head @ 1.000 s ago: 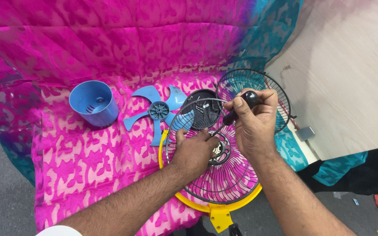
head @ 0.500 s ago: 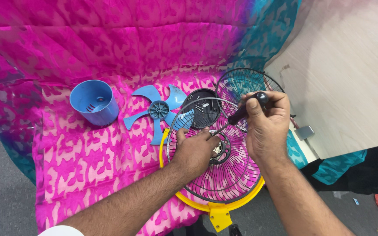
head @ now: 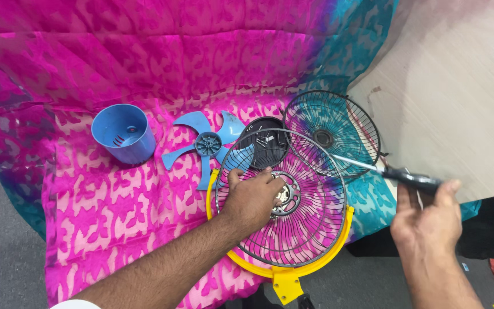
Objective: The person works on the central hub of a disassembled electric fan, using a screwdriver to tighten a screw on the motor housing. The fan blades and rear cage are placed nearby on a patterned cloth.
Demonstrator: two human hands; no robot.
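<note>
My left hand (head: 253,197) rests palm-down on a black wire fan guard (head: 310,229), fingers near its metal centre ring (head: 285,194). The guard sits in a yellow fan frame (head: 284,273) on the pink cloth. My right hand (head: 427,226) is off to the right, holding a black-handled screwdriver (head: 395,173) whose shaft points left toward the guards. A second wire guard (head: 333,131) lies behind, a black round motor cover (head: 264,140) beside it, then a blue fan blade (head: 204,143) and a blue cup-shaped housing (head: 124,133).
A pink and teal patterned cloth (head: 87,217) covers the work surface and rises behind. A pale wooden surface (head: 458,97) lies at the right. Grey floor (head: 1,252) shows at the lower left.
My right hand has pulled the screwdriver away from the guard's centre, out to the right and lower. My left hand stays on the guard.
</note>
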